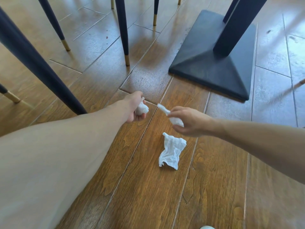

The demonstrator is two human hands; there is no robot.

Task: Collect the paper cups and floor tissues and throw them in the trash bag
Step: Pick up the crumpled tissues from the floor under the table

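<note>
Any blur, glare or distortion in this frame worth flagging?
Head view: wide-angle bending of the chair legs; window glare on the floor at top; motion streaks at the right edge; the right hand and its tissue slightly smeared; floor tissue sharp.

Small balled white tissue [142, 109] sits mostly inside the closed left hand [134, 108]; only part shows btwn fingers. Crumpled white tissue strip [171, 115] runs under the right hand [189, 121], its middle covered, free end motion-blurred. Dark navy chair legs w/ brass tips [123, 30] cut off at top edge, seats out of frame. Black square metal table base [209, 66]: column cropped at top. Pale object [207, 227] at bottom edge, too cropped to tell.
</note>
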